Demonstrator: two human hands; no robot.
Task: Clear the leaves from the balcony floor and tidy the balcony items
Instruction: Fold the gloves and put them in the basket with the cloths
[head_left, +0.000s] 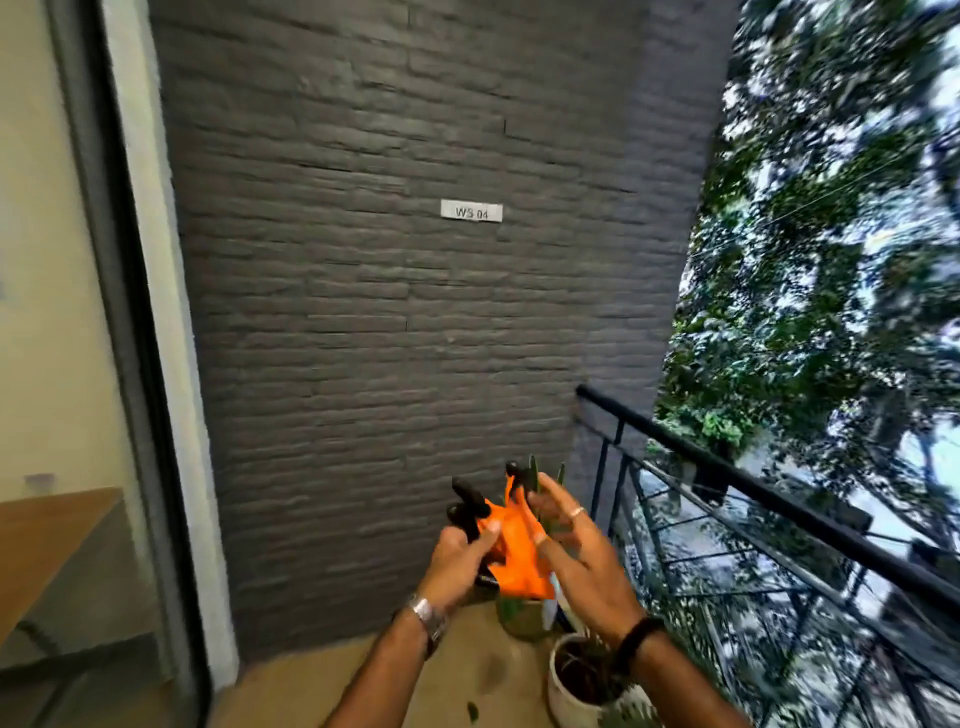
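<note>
head view: left hand (457, 556) grips orange-and-black gloves (511, 545); right hand (576, 545) touches them, fingers spread and relaxed, above a white pot (563, 691).

A balcony: brick wall (395, 312), railing (753, 467) (trees beyond), potted plant (576, 680).

Orange-and-black gloves (511, 540) being held up at chest height

They are hanging crumpled, black fingertips pointing upward, while a green leaf (472, 711) is lying on the tan balcony floor (467, 670) below.
</note>
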